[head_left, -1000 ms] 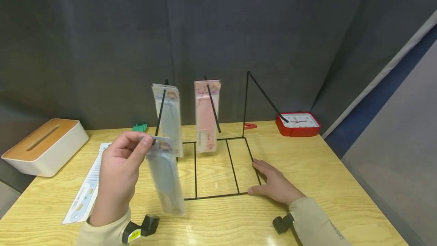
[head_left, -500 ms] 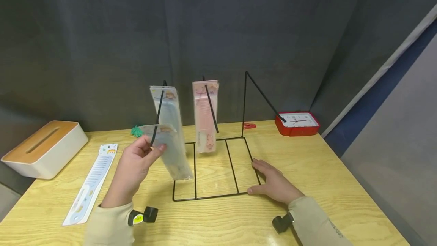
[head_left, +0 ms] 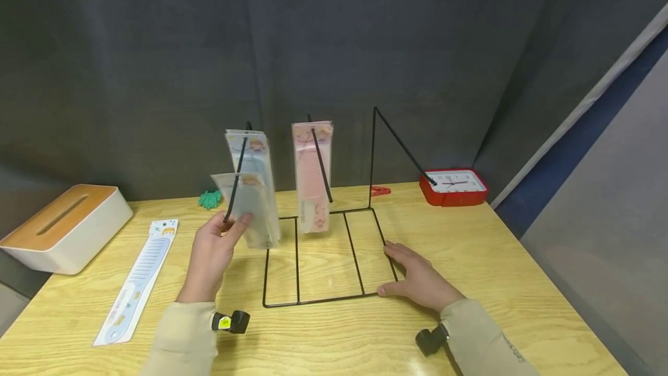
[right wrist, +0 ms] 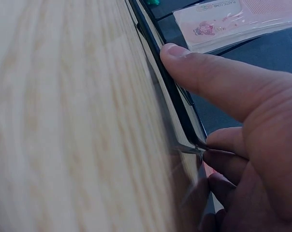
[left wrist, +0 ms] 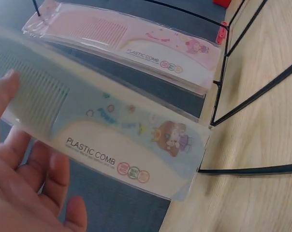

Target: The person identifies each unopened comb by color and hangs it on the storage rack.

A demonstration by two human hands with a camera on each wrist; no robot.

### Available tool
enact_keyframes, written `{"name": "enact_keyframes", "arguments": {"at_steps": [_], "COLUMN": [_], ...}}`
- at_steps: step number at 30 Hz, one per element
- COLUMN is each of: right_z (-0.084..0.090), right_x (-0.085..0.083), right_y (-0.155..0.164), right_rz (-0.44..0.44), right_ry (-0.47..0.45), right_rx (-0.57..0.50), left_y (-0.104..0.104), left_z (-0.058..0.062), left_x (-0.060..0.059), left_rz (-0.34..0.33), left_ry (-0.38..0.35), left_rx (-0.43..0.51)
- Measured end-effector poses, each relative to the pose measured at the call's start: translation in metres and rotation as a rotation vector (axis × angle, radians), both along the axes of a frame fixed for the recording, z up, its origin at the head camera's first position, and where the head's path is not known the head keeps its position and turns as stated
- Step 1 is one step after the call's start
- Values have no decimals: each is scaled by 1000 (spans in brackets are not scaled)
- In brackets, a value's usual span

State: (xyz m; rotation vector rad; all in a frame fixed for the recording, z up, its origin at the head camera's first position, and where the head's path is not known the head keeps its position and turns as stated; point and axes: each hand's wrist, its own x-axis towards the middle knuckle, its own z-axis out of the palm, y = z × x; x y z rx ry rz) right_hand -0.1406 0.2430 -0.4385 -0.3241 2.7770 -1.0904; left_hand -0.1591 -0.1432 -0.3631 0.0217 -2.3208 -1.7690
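Note:
My left hand (head_left: 210,260) pinches a packaged blue comb (left wrist: 131,145), thumb in front and fingers behind. In the head view the left hook (head_left: 241,158) of a black wire rack (head_left: 334,299) passes through the top of this package. Farther back on that hook hang more blue comb packages (head_left: 257,152). Pink comb packages (head_left: 313,190) hang from the middle hook. My right hand (head_left: 417,278) holds the near right corner of the rack's base, its thumb (right wrist: 184,55) against the front bar and its fingers at the side bar.
Another blue comb package (head_left: 137,283) lies flat on the table at left. Beyond it stand a white tissue box (head_left: 68,228) with a wooden lid and a green bundle (head_left: 210,199). A red clock (head_left: 453,187) and a red clip (head_left: 380,191) lie right of the rack.
My left hand has moved forward and to the right, sliding the blue comb package back along the left hook toward those behind it. The right hand stays at the rack's corner.

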Motion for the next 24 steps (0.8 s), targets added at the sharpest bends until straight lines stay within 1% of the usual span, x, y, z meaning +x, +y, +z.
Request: {"name": "enact_keyframes", "arguments": {"at_steps": [4, 7, 11, 14, 16, 18, 20, 22, 24], "right_z": [0, 0, 3, 4, 3, 2, 1, 1, 1], "right_x": [0, 0, 1, 2, 2, 2, 2, 2, 1], "right_y": [0, 0, 1, 1, 1, 0, 0, 0, 0], "right_rz": [2, 8, 9, 7, 8, 11, 11, 7, 6], "right_ry": [2, 10, 11, 9, 9, 8, 9, 9, 12], "right_rx": [1, 8, 7, 0, -5, -8, -8, -2, 2], "left_y": [2, 3, 5, 8, 9, 8, 5, -2, -14], "left_z": [0, 2, 6, 11, 13, 14, 13, 8, 1], "left_x": [0, -2, -7, -12, -15, -18, -22, -26, -30], "left_rz": [43, 49, 67, 91, 99, 98, 100, 111, 123], "left_ry": [19, 17, 9, 32, 54, 62, 42, 4, -34], "left_rx": [9, 3, 26, 58, 62, 38, -28, -88, -116]}}
